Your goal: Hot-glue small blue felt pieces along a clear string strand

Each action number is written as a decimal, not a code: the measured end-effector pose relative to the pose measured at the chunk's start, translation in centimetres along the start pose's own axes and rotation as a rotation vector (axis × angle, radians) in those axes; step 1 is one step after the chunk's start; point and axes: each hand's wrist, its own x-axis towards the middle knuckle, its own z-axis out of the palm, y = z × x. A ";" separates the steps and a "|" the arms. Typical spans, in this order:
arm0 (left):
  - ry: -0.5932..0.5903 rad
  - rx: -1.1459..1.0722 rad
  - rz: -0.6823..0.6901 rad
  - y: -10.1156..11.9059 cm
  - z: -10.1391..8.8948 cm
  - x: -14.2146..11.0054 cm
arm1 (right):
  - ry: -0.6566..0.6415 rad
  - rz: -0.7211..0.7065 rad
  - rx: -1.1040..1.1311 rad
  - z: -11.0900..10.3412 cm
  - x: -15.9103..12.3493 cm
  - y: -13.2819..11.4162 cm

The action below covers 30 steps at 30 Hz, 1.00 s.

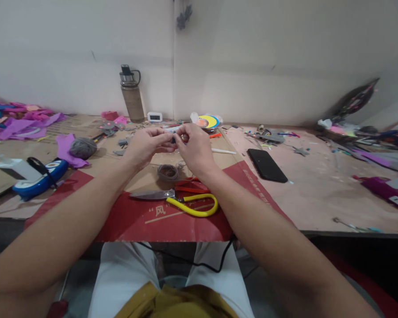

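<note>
My left hand (148, 143) and my right hand (195, 143) meet above the cardboard, fingertips pinched together around a small dark grey piece (174, 138). Fingers cover most of that piece, so its kind does not show. Just below them lies a coil of grey-brown yarn (168, 172). Nearer to me, scissors with yellow handles (199, 206) rest on the red printed part of the cardboard (126, 225), blades pointing left. A red-handled tool (190, 187) lies behind the scissors, partly hidden by my right wrist.
A black phone (267, 165) lies to the right. On the left are a ball of grey yarn (82, 148), purple felt scraps (36, 128) and a blue power strip (41, 180). A water bottle (132, 99) and a small white clock (154, 117) stand by the wall.
</note>
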 end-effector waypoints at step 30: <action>0.121 -0.034 0.054 -0.7 0.6 0.4 | -0.048 0.267 0.286 0.0 0.1 -1.2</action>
